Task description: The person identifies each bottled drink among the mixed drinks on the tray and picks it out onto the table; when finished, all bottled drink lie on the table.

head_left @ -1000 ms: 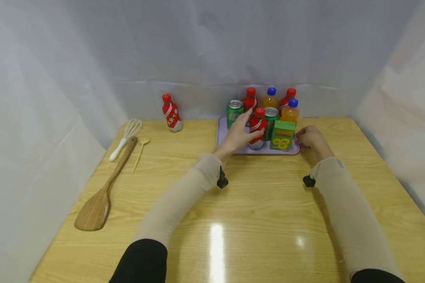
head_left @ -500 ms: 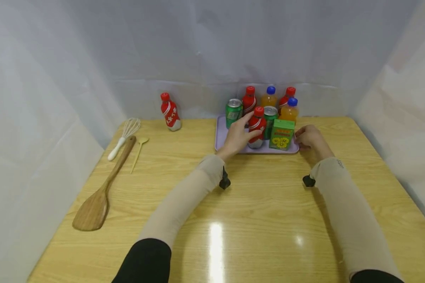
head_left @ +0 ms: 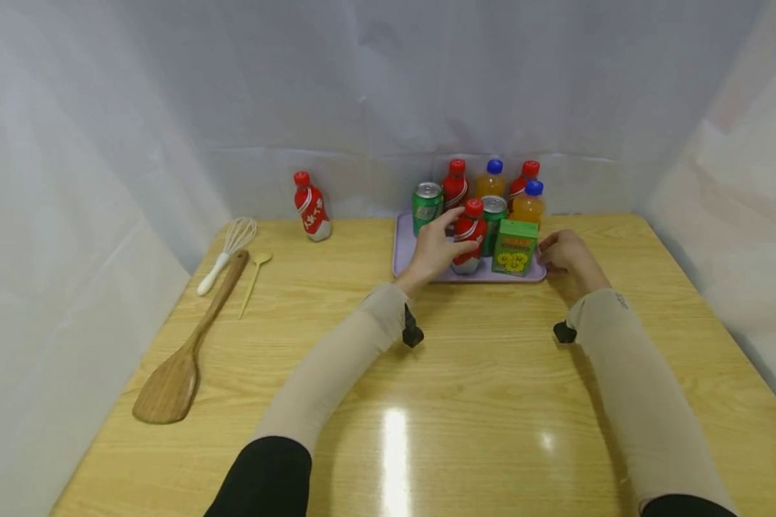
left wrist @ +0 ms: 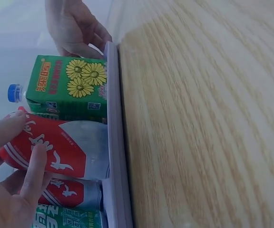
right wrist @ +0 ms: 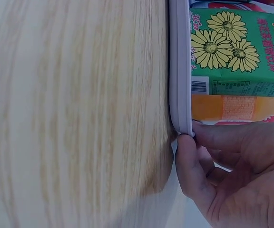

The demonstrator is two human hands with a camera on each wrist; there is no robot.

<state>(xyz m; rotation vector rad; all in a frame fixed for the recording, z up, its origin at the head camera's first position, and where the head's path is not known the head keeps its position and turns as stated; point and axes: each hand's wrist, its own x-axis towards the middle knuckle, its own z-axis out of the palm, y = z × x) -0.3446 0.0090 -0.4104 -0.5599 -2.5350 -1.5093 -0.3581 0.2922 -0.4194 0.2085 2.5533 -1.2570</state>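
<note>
A lilac tray (head_left: pixel 404 248) stands against the back cloth with drinks upright on it. My left hand (head_left: pixel 435 251) holds a red-capped drink bottle (head_left: pixel 470 228) at the tray's front, its thumb across the label. In the left wrist view that red bottle (left wrist: pixel 92 147) stands beside the green carton. My right hand (head_left: pixel 567 257) pinches the tray's front right corner; up close, thumb and finger of the right hand (right wrist: pixel 237 166) meet on the tray's rim (right wrist: pixel 181 71). Nearest that corner is a green drink carton (head_left: pixel 514 248) with yellow flowers.
Behind stand green cans (head_left: pixel 427 205), orange drink bottles (head_left: pixel 528 208) and more red bottles (head_left: pixel 455 188). Another red bottle (head_left: pixel 312 210) leans at the back left. A whisk (head_left: pixel 226 255), a wooden spatula (head_left: pixel 174 377) and a small yellow spoon (head_left: pixel 253 281) lie at left.
My left wrist has shifted slightly right, and its upper fingertip sits a little lower by the bottle's neck. My right hand stays on the tray corner.
</note>
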